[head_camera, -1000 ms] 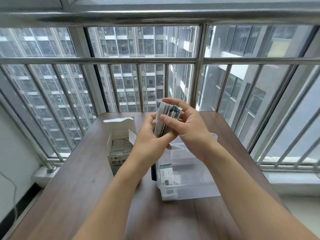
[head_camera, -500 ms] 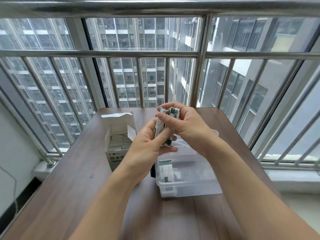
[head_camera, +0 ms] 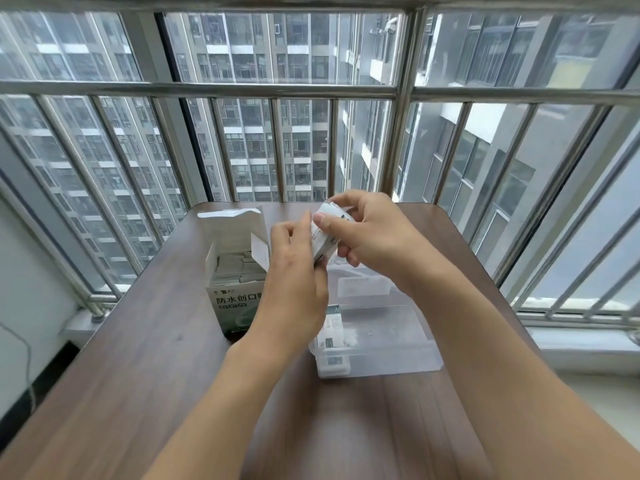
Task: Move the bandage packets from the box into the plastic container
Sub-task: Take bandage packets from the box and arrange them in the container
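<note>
Bandage packets [head_camera: 327, 233] we found stacked, pinched between right hand [head_camera: 377, 233] and left hand [head_camera: 298, 271], above plastic container [head_camera: 381, 323], open box [head_camera: 235, 268] just left of left hand, more packets inside.

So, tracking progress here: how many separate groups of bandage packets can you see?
3: a stack held between both hands, loose ones left in the box, and some in the plastic container. More may be hidden.

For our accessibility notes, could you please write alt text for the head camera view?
Both hands, left hand and right hand, hold a stack of bandage packets above a clear plastic container. An open box of more packets stands to its left on a wooden table.
</note>
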`<state>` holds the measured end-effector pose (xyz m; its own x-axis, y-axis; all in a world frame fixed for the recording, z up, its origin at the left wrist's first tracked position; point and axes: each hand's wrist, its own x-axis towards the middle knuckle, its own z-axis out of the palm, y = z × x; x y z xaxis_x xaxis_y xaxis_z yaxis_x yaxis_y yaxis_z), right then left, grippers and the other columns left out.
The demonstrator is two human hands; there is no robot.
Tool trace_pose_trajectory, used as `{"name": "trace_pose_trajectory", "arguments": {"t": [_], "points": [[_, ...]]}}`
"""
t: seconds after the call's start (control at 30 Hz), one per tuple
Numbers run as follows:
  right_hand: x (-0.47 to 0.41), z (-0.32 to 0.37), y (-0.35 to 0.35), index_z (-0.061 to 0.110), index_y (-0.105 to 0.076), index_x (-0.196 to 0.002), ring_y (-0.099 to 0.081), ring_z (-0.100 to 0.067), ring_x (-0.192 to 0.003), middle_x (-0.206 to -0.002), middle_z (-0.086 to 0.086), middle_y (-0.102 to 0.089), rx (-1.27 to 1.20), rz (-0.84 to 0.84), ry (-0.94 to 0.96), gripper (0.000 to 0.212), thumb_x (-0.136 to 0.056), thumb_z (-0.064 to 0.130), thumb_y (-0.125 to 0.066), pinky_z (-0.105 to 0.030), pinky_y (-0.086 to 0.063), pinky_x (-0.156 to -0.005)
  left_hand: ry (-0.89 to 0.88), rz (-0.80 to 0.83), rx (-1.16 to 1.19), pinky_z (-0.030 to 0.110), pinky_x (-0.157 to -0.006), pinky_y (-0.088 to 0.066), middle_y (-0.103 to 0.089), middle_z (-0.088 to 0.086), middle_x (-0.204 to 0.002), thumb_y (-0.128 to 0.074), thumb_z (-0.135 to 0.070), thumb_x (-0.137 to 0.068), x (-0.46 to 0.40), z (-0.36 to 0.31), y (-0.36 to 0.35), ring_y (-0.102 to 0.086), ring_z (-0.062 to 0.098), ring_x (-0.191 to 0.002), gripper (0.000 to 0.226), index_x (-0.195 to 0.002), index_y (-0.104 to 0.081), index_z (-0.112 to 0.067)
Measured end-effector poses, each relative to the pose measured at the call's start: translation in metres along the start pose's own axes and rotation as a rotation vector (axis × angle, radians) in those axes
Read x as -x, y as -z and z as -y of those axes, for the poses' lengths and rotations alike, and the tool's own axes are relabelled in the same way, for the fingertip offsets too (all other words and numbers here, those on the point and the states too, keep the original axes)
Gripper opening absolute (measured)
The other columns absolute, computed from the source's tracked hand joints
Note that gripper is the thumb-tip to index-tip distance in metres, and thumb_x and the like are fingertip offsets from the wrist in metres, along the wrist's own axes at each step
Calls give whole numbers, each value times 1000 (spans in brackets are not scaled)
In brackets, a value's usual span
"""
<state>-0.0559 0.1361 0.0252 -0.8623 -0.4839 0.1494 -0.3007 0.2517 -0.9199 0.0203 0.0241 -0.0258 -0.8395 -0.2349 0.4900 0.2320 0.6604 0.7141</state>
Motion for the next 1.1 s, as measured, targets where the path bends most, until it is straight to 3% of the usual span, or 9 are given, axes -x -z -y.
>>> {"name": "trace_pose_trajectory", "arguments": {"t": [0.17, 0.3, 0.43, 0.57, 0.63, 0.83, 0.97, 1.03, 1.1], "points": [[2, -4, 9, -16, -69, -104, -57, -9, -53, -74, -15, -65, -239, 87, -108, 24, -89, 2, -73, -16, -52, -49, -11, 1, -57, -4, -85, -27, -38, -3, -113, -56, -4, -95, 2, -1, -2, -41, 2, -93, 57, -148, -38, -13], [0, -11, 14, -11, -68, -103, -58, -10, -54, -71, -9, -63, -261, 195, -163, 17, -95, 4, -65, -17, -56, -53, -30, 14, -83, -9, -87, -20, -42, -6, -118, -66, -13, -93, 4, 0, -5, -36, -5, -100, 65, -151, -37, -10], [-2, -14, 22, -5, -65, -102, -59, -9, -55, -71, -7, -63, -206, 253, -126, 11, -97, 4, -62, -17, -54, -53, -68, -54, -108, -5, -89, -28, -51, -9, -113, -78, -15, -82, 5, -1, -4, -44, -6, -98, 64, -141, -53, -11], [-1, -16, 34, -15, -61, -112, -59, -10, -60, -88, -17, -65, -181, 342, -136, 27, -98, 7, -62, -17, -53, -55, -65, -33, -68, 6, -71, -44, -65, -16, -93, -81, -16, -76, 5, -2, 2, -62, 2, -82, 50, -124, -66, -19], [0, -16, 33, -12, -62, -112, -60, -11, -63, -88, -14, -66, -198, 379, -151, 25, -98, 9, -62, -17, -53, -57, -99, -7, -82, 13, -72, -45, -65, -15, -96, -77, -13, -78, 6, -3, 0, -60, 4, -83, 49, -125, -63, -19], [0, -17, 27, 3, -68, -104, -60, -12, -61, -84, -10, -68, -210, 452, -149, 10, -94, 5, -66, -17, -53, -55, -43, 47, -40, 6, -74, -43, -64, -13, -101, -74, -13, -80, 6, 1, -3, -58, 1, -85, 68, -142, -47, -19], [-1, -19, 33, 1, -68, -105, -59, -11, -60, -81, -8, -67, -242, 465, -181, 12, -94, 5, -66, -16, -52, -54, -71, 69, -9, 14, -98, -42, -54, -10, -127, -77, -37, -74, 10, 1, -5, -54, 5, -115, 86, -148, -39, -19], [-2, -21, 38, -2, -66, -111, -61, -12, -63, -82, -8, -68, -263, 473, -198, 19, -93, 5, -66, -17, -54, -56, -48, 65, 104, 8, -99, -37, -50, -11, -131, -71, -51, -75, 11, -2, -3, -49, 0, -122, 86, -150, -38, -22], [-1, -22, 44, -2, -65, -108, -60, -13, -64, -81, -8, -68, -245, 499, -204, 17, -93, 5, -66, -17, -53, -55, -6, 4, 305, 16, -103, -40, -53, -10, -135, -57, -56, -81, 10, -4, -1, -48, -1, -128, 76, -148, -43, -23]]}}
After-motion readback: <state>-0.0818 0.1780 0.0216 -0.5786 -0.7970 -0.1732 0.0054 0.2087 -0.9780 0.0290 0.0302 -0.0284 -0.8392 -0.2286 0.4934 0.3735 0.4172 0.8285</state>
